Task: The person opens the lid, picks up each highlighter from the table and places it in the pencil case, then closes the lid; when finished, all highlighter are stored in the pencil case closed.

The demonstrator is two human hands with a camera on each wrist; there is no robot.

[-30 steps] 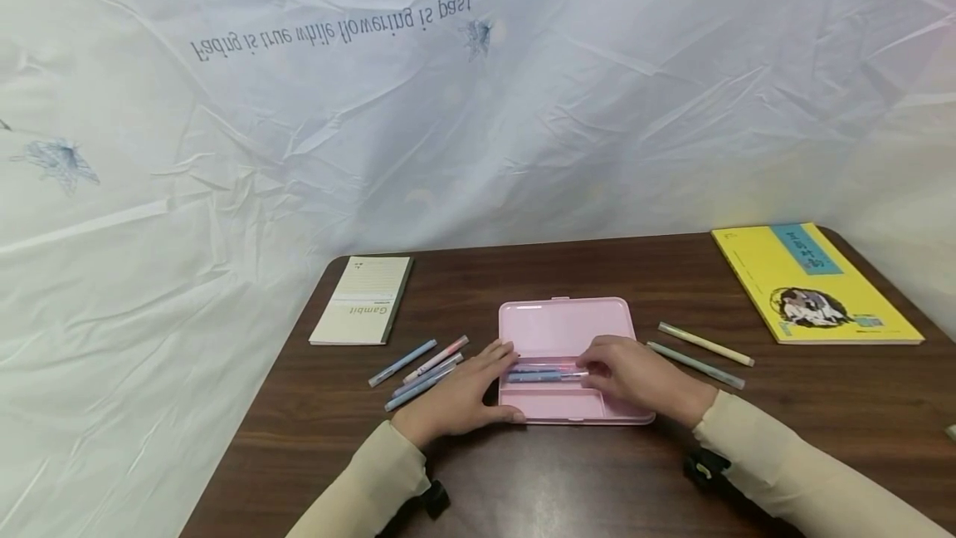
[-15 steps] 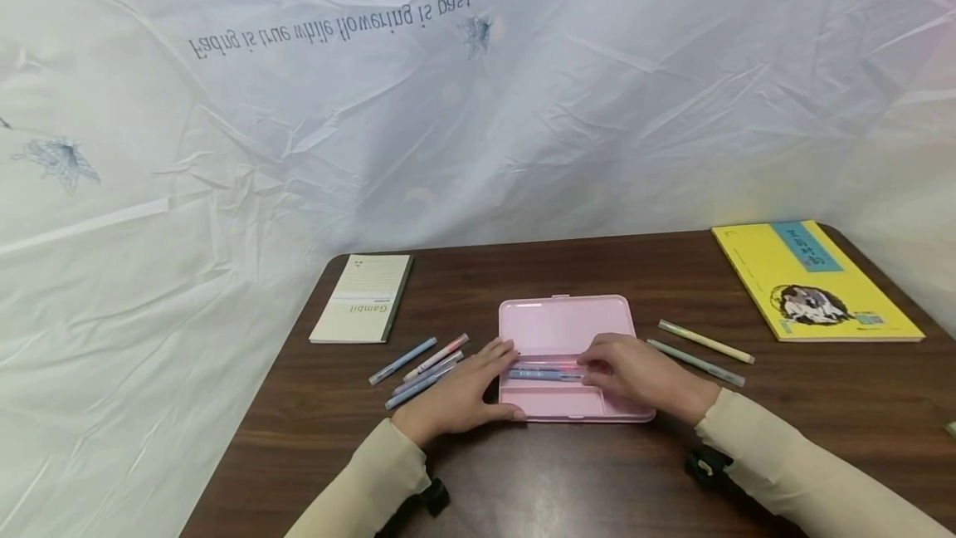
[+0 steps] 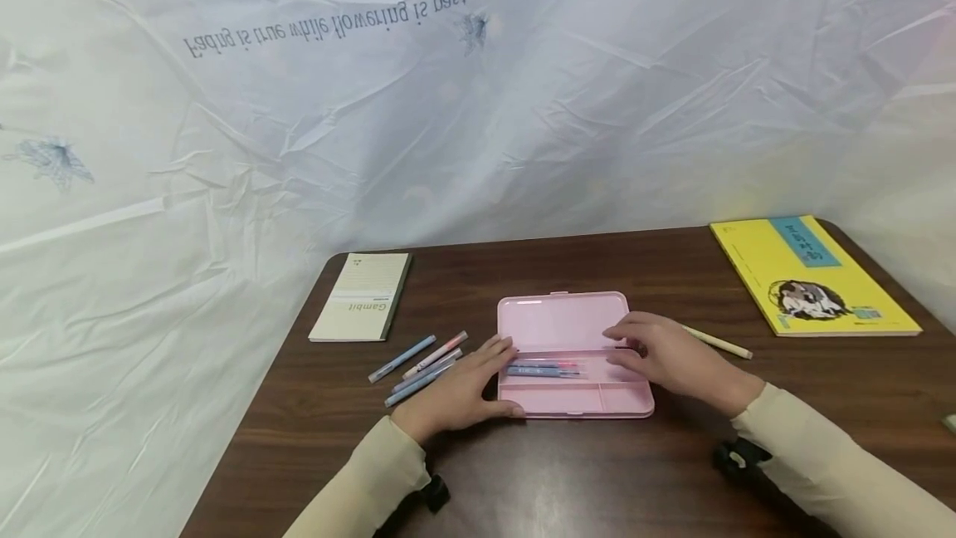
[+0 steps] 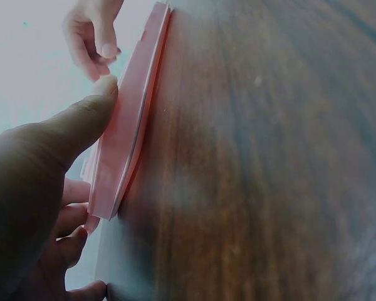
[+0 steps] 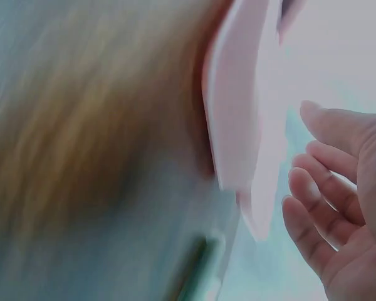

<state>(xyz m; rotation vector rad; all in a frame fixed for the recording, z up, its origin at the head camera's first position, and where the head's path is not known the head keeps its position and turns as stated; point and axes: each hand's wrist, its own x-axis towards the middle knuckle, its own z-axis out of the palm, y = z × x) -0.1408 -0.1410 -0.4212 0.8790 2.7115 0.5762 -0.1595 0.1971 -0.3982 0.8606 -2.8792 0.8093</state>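
A pink pencil case point(image 3: 563, 324) lies opened out on the table in the head view, lid folded back. Several pens point(image 3: 539, 371) with blue and pink parts lie in its middle compartment. My left hand point(image 3: 456, 393) holds the case's left end, thumb along the front edge and fingers at the side; the left wrist view shows the thumb on the pink wall point(image 4: 122, 141). My right hand point(image 3: 675, 359) hovers over the case's right end, fingers loosely bent and apart, holding nothing. In the right wrist view its fingers point(image 5: 313, 185) are beside the case point(image 5: 235, 106).
Several markers point(image 3: 421, 380) lie left of the case. A yellow marker point(image 3: 720, 343) lies to the right, partly behind my right hand. A notepad point(image 3: 362, 297) is at the back left, and a yellow book point(image 3: 810, 276) at the back right of the brown table point(image 3: 568, 480).
My right hand has let go of the pens in the middle compartment and moved right and up, its fingers spreading. My left hand has stayed on the case.
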